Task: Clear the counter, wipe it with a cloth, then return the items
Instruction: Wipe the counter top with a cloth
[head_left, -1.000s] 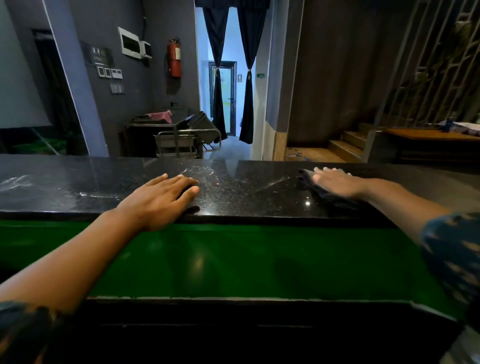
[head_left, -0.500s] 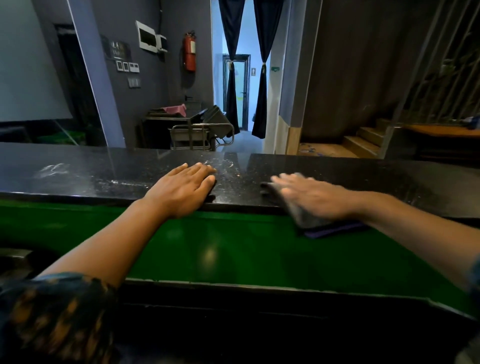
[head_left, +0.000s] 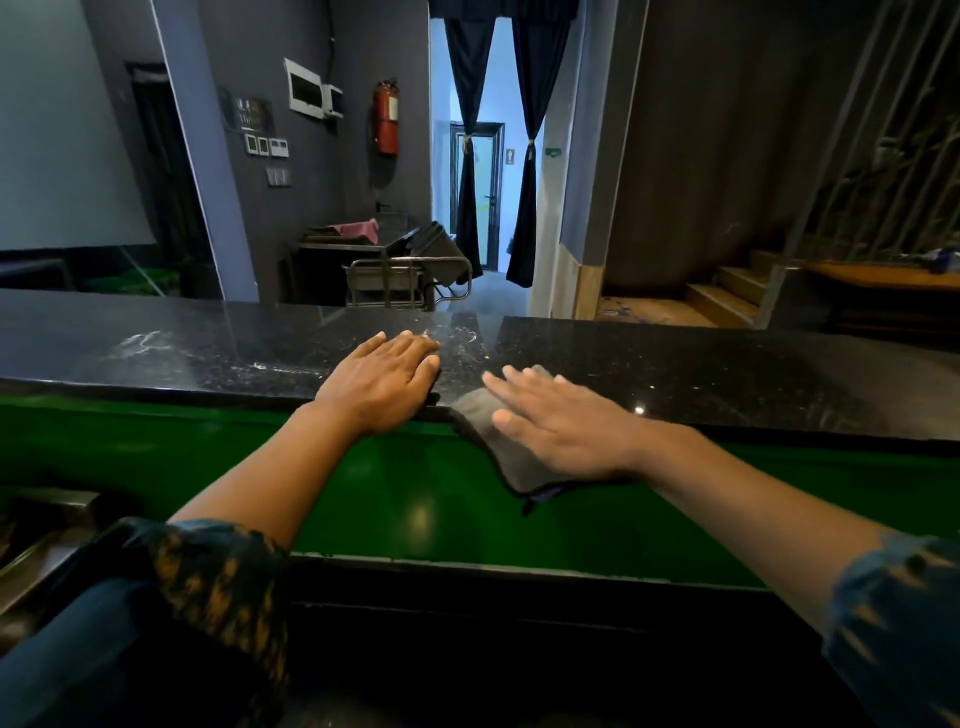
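Sliding leftward since a second ago, the right hand (head_left: 558, 426) has carried the cloth (head_left: 485, 431) from the far right of the table (head_left: 727, 379) to a spot just beside the left hand (head_left: 382, 382), and the view has swung a little so the doorway sits nearer the middle. That right hand lies flat, fingers straight and spread, pressing down on the cloth without curling round it; its fingertips reach onto the black stone while the heel of the palm sits over the near edge. Dark grey, with a thin darker hem, the cloth lies partly on the tabletop and partly draped over the front lip, one corner hanging down against the green panel (head_left: 363, 483) below. The left hand has stayed in much the same place, resting palm down on the near edge with fingers straight and together, holding nothing, its thumb side close to the cloth's upper corner. Both forearms are bare, ending in dark patterned sleeves at the bottom corners. Pale smears show on the speckled stone to the left (head_left: 140, 343) and just beyond the left fingertips. Behind the table stands a metal trolley (head_left: 405, 280) with dark trays, a red fire extinguisher (head_left: 387, 122) hangs on the grey wall, dark curtains (head_left: 467, 156) frame a lit doorway, and wooden steps (head_left: 727, 299) rise at the right.
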